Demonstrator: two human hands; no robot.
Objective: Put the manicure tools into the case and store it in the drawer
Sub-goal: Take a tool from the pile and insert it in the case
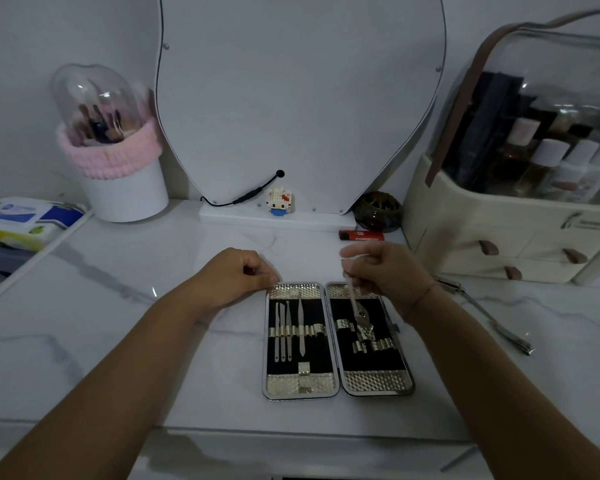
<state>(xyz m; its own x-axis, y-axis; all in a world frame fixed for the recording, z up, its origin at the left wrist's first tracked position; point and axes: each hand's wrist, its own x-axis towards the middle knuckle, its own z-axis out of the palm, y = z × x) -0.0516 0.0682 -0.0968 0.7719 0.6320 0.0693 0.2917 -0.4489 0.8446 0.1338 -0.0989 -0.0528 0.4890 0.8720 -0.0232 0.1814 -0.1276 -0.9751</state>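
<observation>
The case [302,384] lies opened flat on the marble tabletop [118,323], near the front edge, both halves facing up. Four slim tools [288,327] are seated under the elastic loops of the left half. A hinged tool [357,306] is pinched by its far end in the right hand [388,271] and angled down so that its near end meets the loops of the right half, which is judged to be threading into a slot. The left hand [236,275], fingers curled, is set at the far left corner of the case, probably to steady it; whether the rim is pinched cannot be told. Loose metal tools [489,317] lie on the tabletop to the right — not yet stowed. Farther right stands an organiser [465,216] with small drawers [489,249]; a lighter [361,235] lies beyond the case — no obstruction to the slots is noted.
</observation>
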